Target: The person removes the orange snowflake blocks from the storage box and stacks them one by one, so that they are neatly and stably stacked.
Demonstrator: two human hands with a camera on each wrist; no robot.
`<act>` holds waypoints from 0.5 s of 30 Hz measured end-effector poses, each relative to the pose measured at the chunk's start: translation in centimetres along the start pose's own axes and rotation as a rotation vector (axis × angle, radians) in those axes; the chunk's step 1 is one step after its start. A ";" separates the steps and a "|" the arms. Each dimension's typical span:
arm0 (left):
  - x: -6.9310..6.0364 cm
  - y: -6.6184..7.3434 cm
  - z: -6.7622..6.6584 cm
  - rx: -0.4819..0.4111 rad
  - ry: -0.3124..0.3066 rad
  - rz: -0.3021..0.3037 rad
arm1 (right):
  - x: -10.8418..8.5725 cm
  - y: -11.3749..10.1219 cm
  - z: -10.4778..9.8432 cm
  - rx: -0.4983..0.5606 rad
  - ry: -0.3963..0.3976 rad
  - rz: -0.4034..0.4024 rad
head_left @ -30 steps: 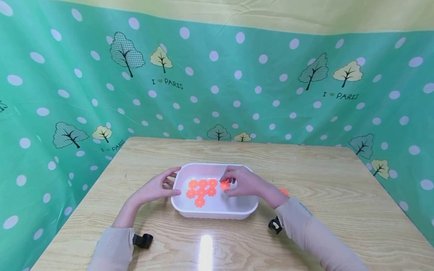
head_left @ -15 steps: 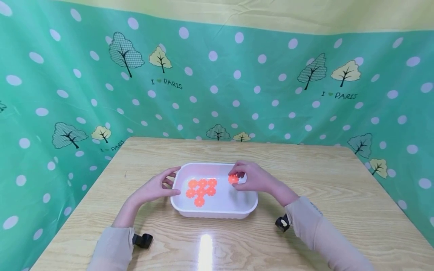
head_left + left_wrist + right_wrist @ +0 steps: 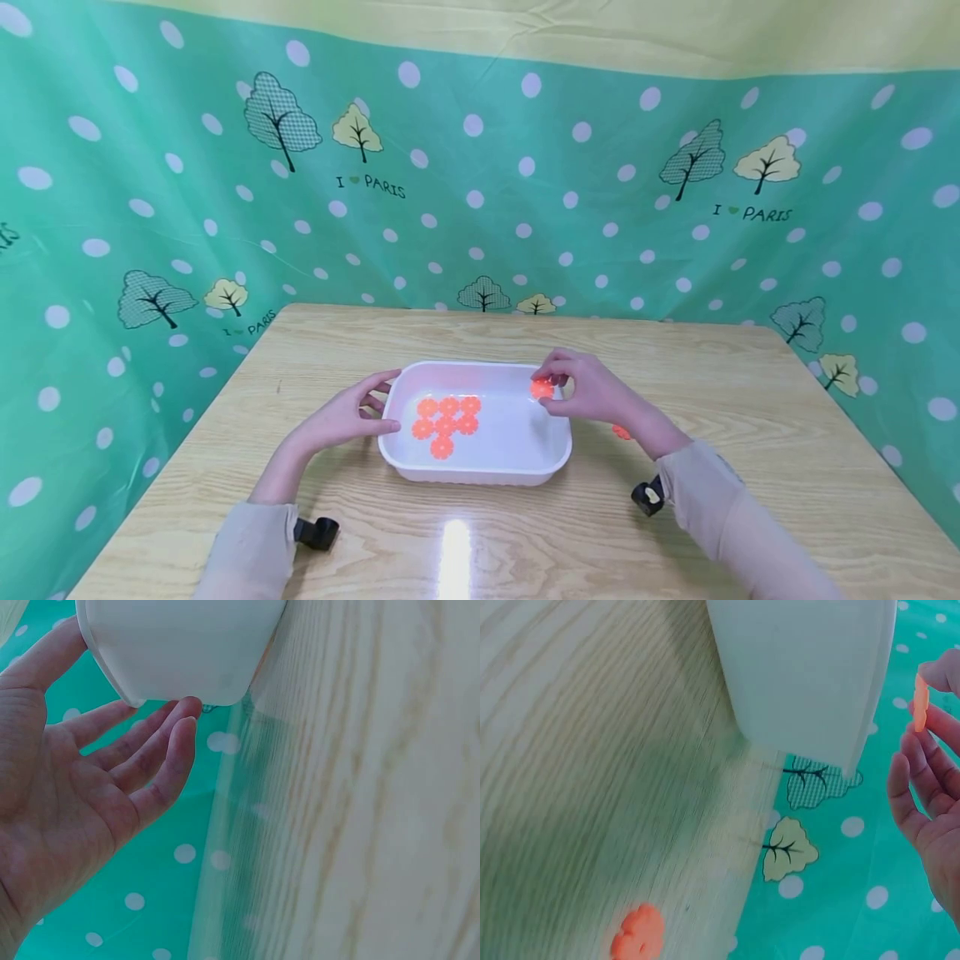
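In the head view, a white plastic basin [image 3: 480, 477] stands on the table with several flat orange flower-shaped pieces [image 3: 442, 426] grouped in its left half. My left hand [image 3: 341, 419] holds the basin's left end, thumb and index finger at the rim. The left wrist view shows the other fingers of that hand bent beside the basin wall [image 3: 180, 652]. My right hand [image 3: 588, 390] pinches one orange flower-shaped piece [image 3: 542, 388] between thumb and fingers, over the basin's right back corner. Edge-on, that piece [image 3: 921, 703] shows in the right wrist view, raised beside the rim.
Right of the basin, another orange flower-shaped piece [image 3: 622, 432] lies on the wooden table [image 3: 360, 533], partly hidden by the right forearm. A green dotted curtain [image 3: 480, 167] hangs behind and beside the table. Each wrist bears a black camera [image 3: 318, 534].
My right hand has moved right and slightly back, carrying the orange flower-shaped piece from mid-basin to its right rim. The left hand, the basin and the grouped pieces stay put.
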State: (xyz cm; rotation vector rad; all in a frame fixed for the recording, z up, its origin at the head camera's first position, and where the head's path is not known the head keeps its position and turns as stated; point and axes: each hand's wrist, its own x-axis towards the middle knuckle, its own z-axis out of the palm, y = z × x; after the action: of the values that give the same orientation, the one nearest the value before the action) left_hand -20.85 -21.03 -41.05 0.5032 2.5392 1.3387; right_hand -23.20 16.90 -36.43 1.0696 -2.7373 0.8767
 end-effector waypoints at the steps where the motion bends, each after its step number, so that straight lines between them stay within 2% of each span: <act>1: 0.0 0.0 0.0 0.000 0.001 0.000 | -0.2 0.1 -0.1 -0.004 0.001 0.011; 7: 0.0 -0.1 0.0 -0.002 -0.002 -0.004 | -1.1 0.8 -0.7 -0.034 0.025 0.064; 15: 0.0 0.0 0.1 0.007 0.002 -0.014 | -2.4 1.8 -1.0 -0.017 0.082 0.087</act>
State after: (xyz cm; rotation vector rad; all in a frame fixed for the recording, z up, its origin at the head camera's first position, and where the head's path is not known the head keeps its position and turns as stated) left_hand -20.79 -20.93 -41.08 0.4851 2.5454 1.3269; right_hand -22.72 19.93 -37.13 0.8978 -2.7363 0.8866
